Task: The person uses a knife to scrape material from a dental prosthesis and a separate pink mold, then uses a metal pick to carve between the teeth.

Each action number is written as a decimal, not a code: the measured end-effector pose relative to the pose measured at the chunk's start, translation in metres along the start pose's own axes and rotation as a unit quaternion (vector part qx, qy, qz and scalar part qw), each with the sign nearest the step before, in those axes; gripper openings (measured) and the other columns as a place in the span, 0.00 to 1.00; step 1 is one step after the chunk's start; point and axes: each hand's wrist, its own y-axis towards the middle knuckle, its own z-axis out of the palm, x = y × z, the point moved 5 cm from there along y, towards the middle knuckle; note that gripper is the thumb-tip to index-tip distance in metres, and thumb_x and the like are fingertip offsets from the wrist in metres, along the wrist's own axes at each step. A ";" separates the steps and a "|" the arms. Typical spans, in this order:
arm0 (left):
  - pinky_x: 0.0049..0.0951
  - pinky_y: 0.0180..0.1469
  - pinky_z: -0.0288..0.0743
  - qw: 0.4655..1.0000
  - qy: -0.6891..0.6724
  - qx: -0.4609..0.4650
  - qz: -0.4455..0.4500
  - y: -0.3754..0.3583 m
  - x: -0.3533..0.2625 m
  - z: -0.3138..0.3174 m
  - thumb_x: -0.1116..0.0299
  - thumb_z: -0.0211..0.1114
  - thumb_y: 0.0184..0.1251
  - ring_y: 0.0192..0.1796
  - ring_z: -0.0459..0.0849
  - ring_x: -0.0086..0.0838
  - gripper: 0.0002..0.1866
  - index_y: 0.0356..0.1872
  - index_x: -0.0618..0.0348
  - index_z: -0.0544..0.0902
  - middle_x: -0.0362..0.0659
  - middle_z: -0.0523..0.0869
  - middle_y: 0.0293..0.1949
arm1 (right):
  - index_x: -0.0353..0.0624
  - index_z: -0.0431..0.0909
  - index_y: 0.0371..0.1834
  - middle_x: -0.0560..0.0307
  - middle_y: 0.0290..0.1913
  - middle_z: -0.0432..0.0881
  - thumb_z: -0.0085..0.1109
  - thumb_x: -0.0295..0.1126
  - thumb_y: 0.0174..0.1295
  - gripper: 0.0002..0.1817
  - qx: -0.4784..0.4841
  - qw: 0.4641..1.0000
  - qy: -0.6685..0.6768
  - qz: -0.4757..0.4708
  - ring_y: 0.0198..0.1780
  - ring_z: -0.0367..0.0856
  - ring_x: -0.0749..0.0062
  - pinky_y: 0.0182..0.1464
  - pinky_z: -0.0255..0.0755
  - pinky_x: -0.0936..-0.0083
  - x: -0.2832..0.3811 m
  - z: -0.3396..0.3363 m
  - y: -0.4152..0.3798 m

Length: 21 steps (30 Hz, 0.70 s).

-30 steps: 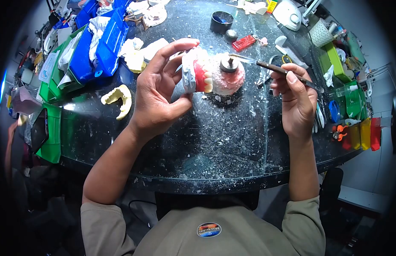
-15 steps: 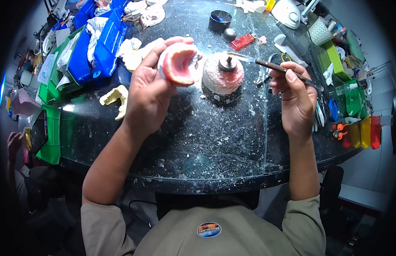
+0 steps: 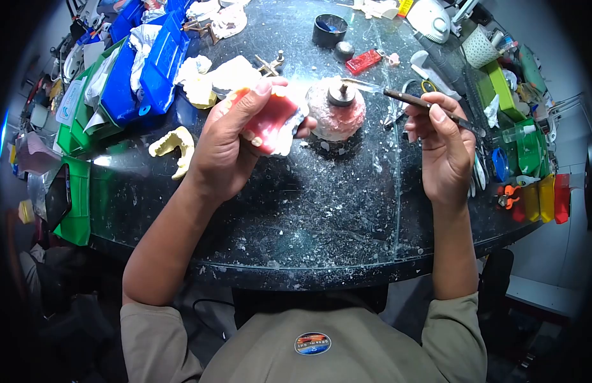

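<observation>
Holds denture model [image 3: 275, 121] in left hand [image 3: 220, 150], beside burner [image 3: 334, 120], with fingers half curled round it. Pinches knife [image 3: 407, 98] in right hand [image 3: 450, 150] between thumb and fingers. Seems well along, with teeth [image 3: 252, 138] already set in pink base; cannot judge work left.

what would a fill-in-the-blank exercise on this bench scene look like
The left hand holds a pink denture piece set with pale ____. The dark-handled tool is in the ____ hand. The small rectangular block near the dark cup is coloured ____.

Missing words: teeth; right; red
</observation>
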 end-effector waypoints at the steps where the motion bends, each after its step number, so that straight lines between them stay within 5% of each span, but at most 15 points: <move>1: 0.35 0.48 0.78 1.000 -0.004 0.023 -0.006 -0.001 -0.001 0.002 0.56 0.48 0.71 0.44 0.82 0.38 0.24 0.56 0.67 0.67 0.52 0.79 0.44 | 0.33 0.73 0.45 0.47 0.36 0.82 0.49 0.29 0.63 0.11 0.000 1.000 0.000 0.000 0.34 0.80 0.75 0.37 0.70 0.82 0.000 0.000 0.000; 5: 0.31 0.37 0.81 0.999 0.008 0.026 -0.026 -0.003 0.000 0.006 0.58 0.51 0.70 0.40 0.82 0.28 0.23 0.57 0.66 0.66 0.49 0.80 0.43 | 0.33 0.73 0.45 0.46 0.36 0.82 0.49 0.29 0.63 0.11 -0.002 1.000 0.001 0.002 0.34 0.80 0.75 0.37 0.70 0.82 0.000 0.000 0.000; 11: 0.31 0.35 0.82 0.992 0.123 -0.006 0.024 -0.004 -0.006 0.008 0.63 0.55 0.67 0.36 0.83 0.25 0.23 0.57 0.68 0.66 0.48 0.82 0.40 | 0.33 0.73 0.44 0.47 0.34 0.82 0.49 0.29 0.61 0.12 -0.005 1.000 0.005 0.017 0.32 0.80 0.76 0.36 0.70 0.83 -0.001 -0.001 0.001; 14: 0.29 0.34 0.82 0.992 0.114 -0.026 0.047 -0.004 -0.008 0.007 0.67 0.57 0.67 0.25 0.78 0.18 0.19 0.54 0.68 0.68 0.45 0.83 0.33 | 0.33 0.73 0.41 0.50 0.31 0.81 0.50 0.30 0.60 0.11 -0.006 0.998 0.027 0.056 0.30 0.78 0.77 0.35 0.70 0.83 -0.006 -0.012 0.004; 21: 0.28 0.32 0.81 0.997 0.057 -0.048 0.023 -0.004 -0.006 0.008 0.63 0.53 0.69 0.32 0.84 0.29 0.19 0.53 0.68 0.70 0.47 0.83 0.34 | 0.34 0.74 0.38 0.54 0.27 0.80 0.50 0.31 0.59 0.10 -0.039 0.991 0.059 0.118 0.26 0.77 0.78 0.32 0.70 0.85 -0.026 -0.024 0.009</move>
